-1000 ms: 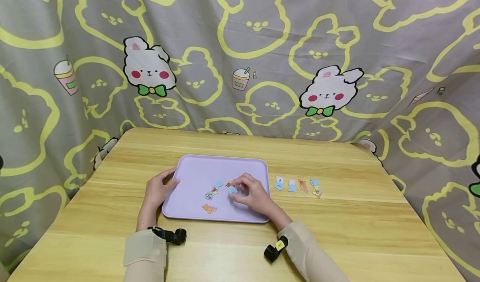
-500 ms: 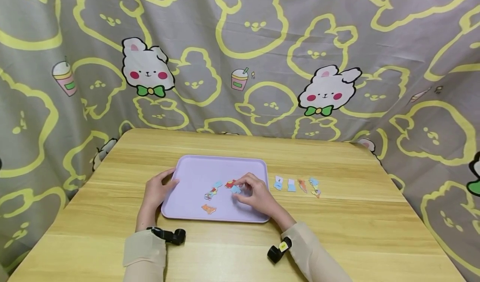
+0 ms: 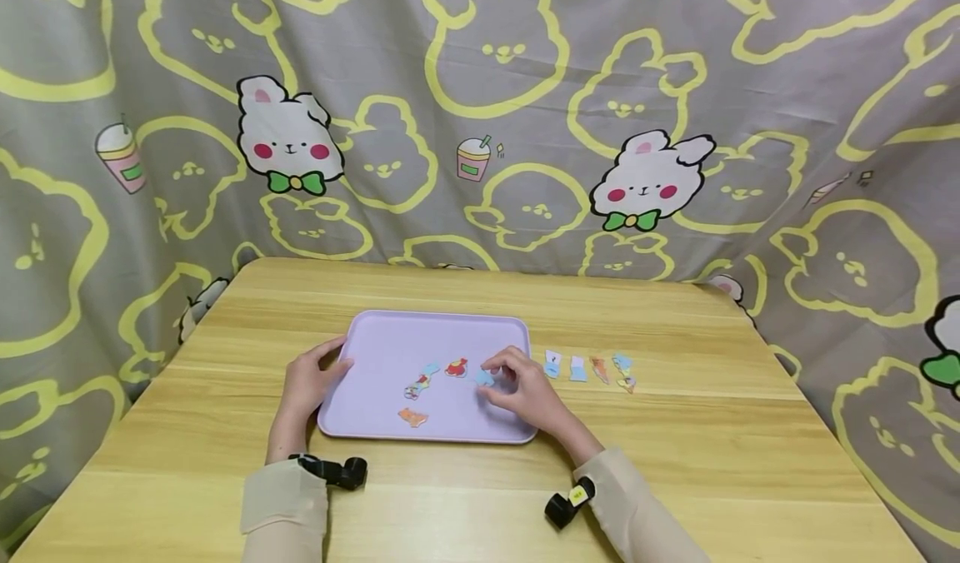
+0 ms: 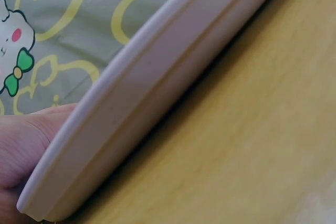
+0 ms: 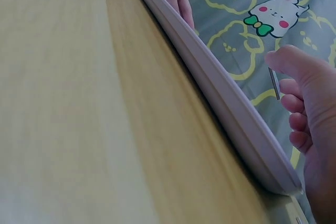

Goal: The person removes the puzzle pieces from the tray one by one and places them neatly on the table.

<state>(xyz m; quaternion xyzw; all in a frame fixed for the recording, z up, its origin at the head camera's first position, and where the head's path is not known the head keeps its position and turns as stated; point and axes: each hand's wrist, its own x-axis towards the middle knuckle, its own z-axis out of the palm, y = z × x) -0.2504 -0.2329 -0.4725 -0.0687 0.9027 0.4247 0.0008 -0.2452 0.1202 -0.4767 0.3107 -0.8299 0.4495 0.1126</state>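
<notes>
Head view: we see a lavender tray (image 3: 375, 342) lying flat on the wooden bench (image 3: 450, 496). The left hand (image 3: 306, 382) rests at its left edge, grip loosely spread, thumb over the rim. The right hand (image 3: 528, 392) is above the tray's right part; its grip is nearly closed, thumb and forefinger pinching a light-blue puzzle piece (image 3: 483, 377). Left of that piece we log a red puzzle piece (image 3: 456, 368), a slanting multicoloured puzzle strip (image 3: 422, 381) and, nearer the front rim, an orange puzzle piece (image 3: 412, 417). Four more pieces (image 3: 577, 369) stand apart in a row on the bench, just right of the tray. A patterned curtain (image 3: 525, 130) hangs behind.

Left wrist view: the tray's side wall runs diagonally; part of the left hand shows behind it. We cannot tell from here how its fingers lie.

Right wrist view: the pinched piece appears edge-on, thin and dark, beneath the thumb tip. The other fingers are curled. The left hand shows at the tray's far end.
</notes>
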